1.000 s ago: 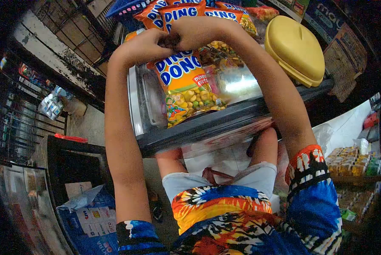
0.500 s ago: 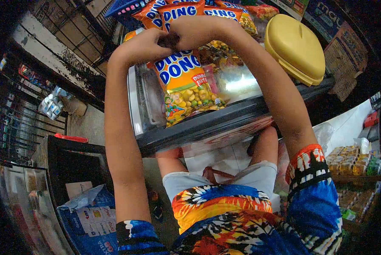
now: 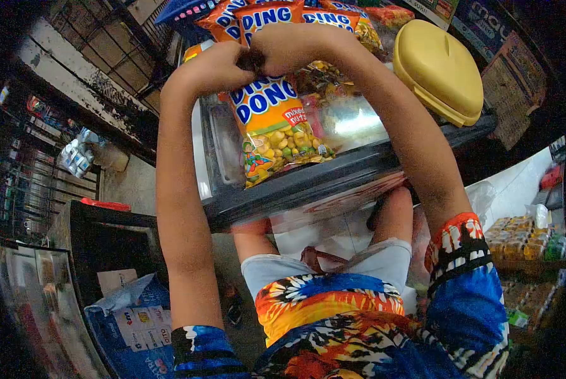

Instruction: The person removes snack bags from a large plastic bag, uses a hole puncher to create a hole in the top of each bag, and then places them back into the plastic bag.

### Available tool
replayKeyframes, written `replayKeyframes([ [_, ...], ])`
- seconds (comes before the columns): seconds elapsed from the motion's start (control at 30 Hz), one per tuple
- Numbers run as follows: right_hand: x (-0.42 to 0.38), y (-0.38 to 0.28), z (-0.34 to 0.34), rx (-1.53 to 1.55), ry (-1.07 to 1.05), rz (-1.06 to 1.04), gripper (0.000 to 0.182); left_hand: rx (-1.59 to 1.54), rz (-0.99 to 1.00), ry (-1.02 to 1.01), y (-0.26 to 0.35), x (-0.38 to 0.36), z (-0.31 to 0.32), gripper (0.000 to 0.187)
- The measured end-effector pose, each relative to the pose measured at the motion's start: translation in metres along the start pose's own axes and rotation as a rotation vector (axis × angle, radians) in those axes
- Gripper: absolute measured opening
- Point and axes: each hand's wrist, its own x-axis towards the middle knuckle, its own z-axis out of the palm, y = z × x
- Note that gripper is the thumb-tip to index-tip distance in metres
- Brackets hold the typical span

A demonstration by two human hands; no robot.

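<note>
An orange bag of Ding Dong mixed nuts (image 3: 275, 129) stands out in front of me above the glass-topped case, its printed side facing me. My left hand (image 3: 212, 68) is closed at the upper left of the bag. Beside it, my right hand (image 3: 290, 48) is closed at the bag's upper edge, knuckles toward me. The two hands nearly meet, and they cover the top of the bag along with most of my fingertips. Behind them are several more orange Ding Dong bags (image 3: 271, 14).
A yellow lidded container (image 3: 439, 72) sits on the case to the right. The case's dark front edge (image 3: 308, 185) runs above my knees. A blue basket (image 3: 180, 14) is at the back left. Packed goods (image 3: 521, 237) fill a shelf at right, and a red object (image 3: 106, 205) lies at left.
The bag's lower end has shifted very slightly upward. Both hands keep their hold at its top in nearly the same place.
</note>
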Motion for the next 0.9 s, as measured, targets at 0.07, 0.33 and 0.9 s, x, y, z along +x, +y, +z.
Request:
replayKeyframes([
  [0.07, -0.002, -0.006, -0.003, -0.043, -0.019, 0.046, 0.020, 0.102, 0.011, -0.014, 0.001, 0.000, 0.000, 0.031],
  [0.33, -0.001, -0.005, -0.001, -0.053, -0.015, 0.057, 0.021, 0.061, 0.028, 0.038, 0.004, -0.004, 0.001, 0.031],
  [0.9, 0.000, 0.008, 0.000, -0.009, 0.017, 0.011, 0.022, 0.035, -0.047, -0.053, -0.010, 0.003, -0.001, 0.034],
])
